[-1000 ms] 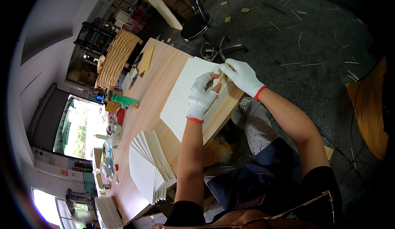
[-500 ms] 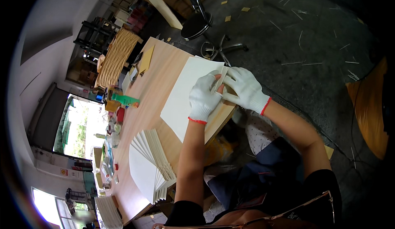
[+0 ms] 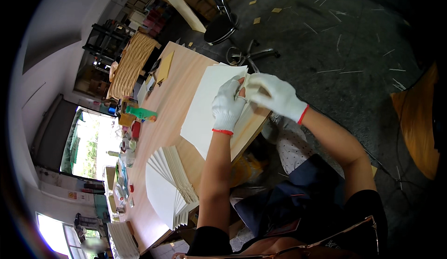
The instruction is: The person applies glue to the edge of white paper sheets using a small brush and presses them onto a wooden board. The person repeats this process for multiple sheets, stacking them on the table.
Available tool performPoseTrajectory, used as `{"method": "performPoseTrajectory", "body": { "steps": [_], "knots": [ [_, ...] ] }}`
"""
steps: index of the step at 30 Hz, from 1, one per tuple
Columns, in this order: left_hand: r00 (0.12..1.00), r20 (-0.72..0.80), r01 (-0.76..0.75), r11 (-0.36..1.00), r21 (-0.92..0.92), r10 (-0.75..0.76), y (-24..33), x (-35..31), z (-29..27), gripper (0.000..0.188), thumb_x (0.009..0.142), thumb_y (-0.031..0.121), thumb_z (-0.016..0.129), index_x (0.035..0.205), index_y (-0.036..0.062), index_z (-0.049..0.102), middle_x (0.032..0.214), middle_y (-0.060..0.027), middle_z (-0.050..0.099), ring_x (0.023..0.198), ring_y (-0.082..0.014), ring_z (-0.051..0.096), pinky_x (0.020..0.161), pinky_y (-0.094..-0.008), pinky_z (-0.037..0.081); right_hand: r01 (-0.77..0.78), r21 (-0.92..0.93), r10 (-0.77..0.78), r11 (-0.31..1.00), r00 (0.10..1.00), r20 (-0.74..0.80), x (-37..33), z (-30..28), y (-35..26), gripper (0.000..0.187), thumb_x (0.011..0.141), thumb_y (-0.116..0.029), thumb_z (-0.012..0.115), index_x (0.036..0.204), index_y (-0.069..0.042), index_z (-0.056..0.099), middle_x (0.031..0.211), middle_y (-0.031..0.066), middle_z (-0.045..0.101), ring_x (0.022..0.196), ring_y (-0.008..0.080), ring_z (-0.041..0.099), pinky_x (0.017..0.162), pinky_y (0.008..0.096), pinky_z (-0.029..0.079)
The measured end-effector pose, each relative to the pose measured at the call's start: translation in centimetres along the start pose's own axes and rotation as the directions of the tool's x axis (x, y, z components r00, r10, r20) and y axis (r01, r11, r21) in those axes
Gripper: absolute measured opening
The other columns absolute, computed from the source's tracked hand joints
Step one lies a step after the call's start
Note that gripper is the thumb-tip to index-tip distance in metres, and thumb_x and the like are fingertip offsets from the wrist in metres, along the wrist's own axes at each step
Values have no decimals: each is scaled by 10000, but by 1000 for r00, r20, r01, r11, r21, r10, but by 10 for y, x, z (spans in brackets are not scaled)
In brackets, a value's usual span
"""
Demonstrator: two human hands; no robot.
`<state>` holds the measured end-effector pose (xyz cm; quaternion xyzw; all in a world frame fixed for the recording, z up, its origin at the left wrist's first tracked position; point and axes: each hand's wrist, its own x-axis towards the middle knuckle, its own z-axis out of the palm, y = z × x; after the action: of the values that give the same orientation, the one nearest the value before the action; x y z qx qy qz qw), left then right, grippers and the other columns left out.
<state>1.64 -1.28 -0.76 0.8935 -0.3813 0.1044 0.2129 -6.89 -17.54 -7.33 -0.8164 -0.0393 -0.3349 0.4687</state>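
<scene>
On the near edge of the long pale wooden table (image 3: 163, 114), a large flat white sheet of paper board (image 3: 207, 105) lies in front of me, and both my hands meet at the corner of it nearest my body. My left hand (image 3: 228, 105), in a white knit glove with a red cuff, rests on that sheet with its fingers curled closed, pinching a small whitish piece (image 3: 244, 83) at the sheet's edge. My right hand (image 3: 274, 96), gloved the same way, comes in from beyond the table's edge and closes on the same piece, so our fingertips touch above the sheet; what exactly the piece is I cannot tell. The sheet spreads away from my left hand toward the table's middle. Further along the table, left of my left forearm, a fanned stack of white folded boards (image 3: 167, 184) stands apart from the sheet. Past the sheet, a green box (image 3: 139, 113) sits among small clutter near the table's far side. Off the table, beyond my hands, a black swivel chair (image 3: 223, 26) stands on the dark floor.
</scene>
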Motion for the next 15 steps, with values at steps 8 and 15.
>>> {"method": "performPoseTrajectory", "body": {
  "steps": [8, 15],
  "knots": [
    [1000, 2, 27, 999, -25, -27, -1, -1, 3, 350, 871, 202, 698, 1218, 160, 685, 1250, -62, 669, 1150, -267, 616, 941, -384, 522, 334, -539, -269, 773, 942, 198, 39, -26, 19, 268, 870, -392, 676, 851, -125, 658, 797, 84, 649, 706, 269, 673, 667, 417, 518],
    [1000, -27, 12, 1000, -24, -13, -5, 0, 7, 303, 874, 192, 701, 1172, 135, 689, 1210, -83, 673, 1136, -276, 614, 929, -391, 522, 388, -403, -289, 829, 914, 286, 57, -16, 6, 281, 964, -416, 560, 987, -151, 652, 798, 97, 643, 752, 278, 668, 704, 443, 508]
  ]
}}
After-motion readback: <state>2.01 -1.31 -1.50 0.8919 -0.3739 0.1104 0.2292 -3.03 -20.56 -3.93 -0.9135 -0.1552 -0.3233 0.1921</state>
